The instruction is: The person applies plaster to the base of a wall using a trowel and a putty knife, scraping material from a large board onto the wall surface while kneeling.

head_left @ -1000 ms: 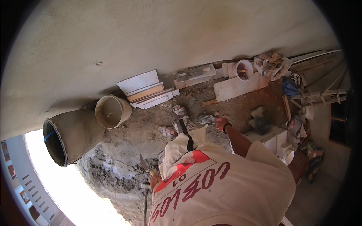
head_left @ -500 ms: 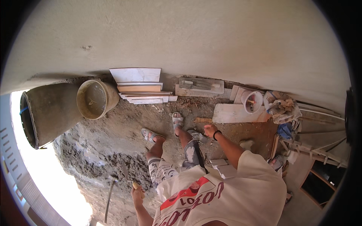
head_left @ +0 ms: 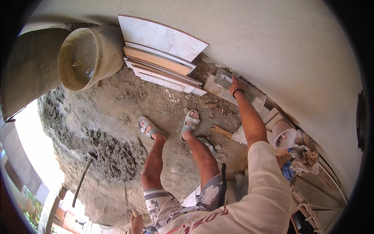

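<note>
Though not yet lifted from the ground, grey flat block (head_left: 223, 77) at the foot of the wall (head_left: 272, 46), just right of the tile stack (head_left: 163, 58), with the right hand (head_left: 235, 82) laid on its near end. Arm stretched full length, black wristband (head_left: 238, 92) at the wrist; fingers spread over the block's top edge, touching for certain, but whether curled round it in a grip or merely resting flat: cannot tell. Left hand (head_left: 136, 223) low at the picture's bottom edge, mostly cut off; clenched or released, and on what, cannot tell. Progress, as a judgement from the lie of things: wet mortar heap (head_left: 113, 156) mixed and ready on the bare ground, long tool handle (head_left: 82, 177) lying at its left edge; bucket (head_left: 83, 56) tipped on its side, seemingly empty save for a smear; tiles leaning unlaid against the wall. Preparation apparently done, laying apparently not begun.
</note>
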`<state>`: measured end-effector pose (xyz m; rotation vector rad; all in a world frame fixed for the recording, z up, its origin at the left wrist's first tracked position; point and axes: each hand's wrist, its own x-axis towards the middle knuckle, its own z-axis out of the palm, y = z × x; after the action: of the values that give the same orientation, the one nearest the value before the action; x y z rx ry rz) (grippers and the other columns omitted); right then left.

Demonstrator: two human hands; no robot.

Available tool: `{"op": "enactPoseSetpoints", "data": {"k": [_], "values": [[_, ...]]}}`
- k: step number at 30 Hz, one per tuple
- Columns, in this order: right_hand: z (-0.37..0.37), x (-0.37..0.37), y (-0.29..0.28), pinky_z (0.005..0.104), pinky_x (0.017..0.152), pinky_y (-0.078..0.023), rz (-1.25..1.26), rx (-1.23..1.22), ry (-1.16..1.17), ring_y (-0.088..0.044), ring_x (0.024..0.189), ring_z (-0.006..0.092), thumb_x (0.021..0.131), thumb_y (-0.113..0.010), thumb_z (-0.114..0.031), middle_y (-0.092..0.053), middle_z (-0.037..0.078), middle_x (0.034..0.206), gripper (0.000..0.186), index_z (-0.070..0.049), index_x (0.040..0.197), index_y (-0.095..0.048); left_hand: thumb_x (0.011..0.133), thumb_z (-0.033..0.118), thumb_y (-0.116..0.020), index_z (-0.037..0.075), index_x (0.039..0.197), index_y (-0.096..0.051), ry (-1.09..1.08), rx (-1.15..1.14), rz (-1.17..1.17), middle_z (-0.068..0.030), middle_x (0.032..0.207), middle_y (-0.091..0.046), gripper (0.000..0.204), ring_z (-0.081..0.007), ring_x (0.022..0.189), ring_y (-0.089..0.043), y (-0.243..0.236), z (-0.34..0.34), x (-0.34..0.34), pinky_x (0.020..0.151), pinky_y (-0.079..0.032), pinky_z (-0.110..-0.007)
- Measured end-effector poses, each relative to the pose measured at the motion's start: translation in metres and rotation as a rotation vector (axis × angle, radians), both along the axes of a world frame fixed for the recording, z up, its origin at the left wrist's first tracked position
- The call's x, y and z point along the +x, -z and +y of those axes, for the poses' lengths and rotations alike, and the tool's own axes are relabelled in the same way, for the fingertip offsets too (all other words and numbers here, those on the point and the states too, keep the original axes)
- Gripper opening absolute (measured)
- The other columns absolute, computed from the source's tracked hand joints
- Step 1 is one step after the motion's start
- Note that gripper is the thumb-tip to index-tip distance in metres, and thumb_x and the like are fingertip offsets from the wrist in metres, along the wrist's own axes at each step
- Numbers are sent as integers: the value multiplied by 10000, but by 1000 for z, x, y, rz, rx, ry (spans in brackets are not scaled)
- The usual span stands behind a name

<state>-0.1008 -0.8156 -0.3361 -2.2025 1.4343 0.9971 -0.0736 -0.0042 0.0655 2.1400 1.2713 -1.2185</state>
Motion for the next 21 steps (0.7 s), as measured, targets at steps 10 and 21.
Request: {"op": "enactPoseSetpoints", "data": {"k": [10,21], "values": [[33,-17,-7,462,1021,-414,-181,-121,-77,-450,1241,353,896,-570,-66,-508,188,1284,528,-146,1397,-421,771,88,-637,63,973,-556,30,3,-153,2,695,-491,219,-116,525,-477,28,-43,33,458,-381,-279],[119,-13,-386,486,856,-417,-761,16,-555,-528,965,316,758,-674,7,-567,132,1025,597,-89,1315,-483,795,103,-647,63,938,-536,226,-389,-332,-9,693,-500,185,-114,537,-482,-29,-133,120,469,-396,-279]]}}
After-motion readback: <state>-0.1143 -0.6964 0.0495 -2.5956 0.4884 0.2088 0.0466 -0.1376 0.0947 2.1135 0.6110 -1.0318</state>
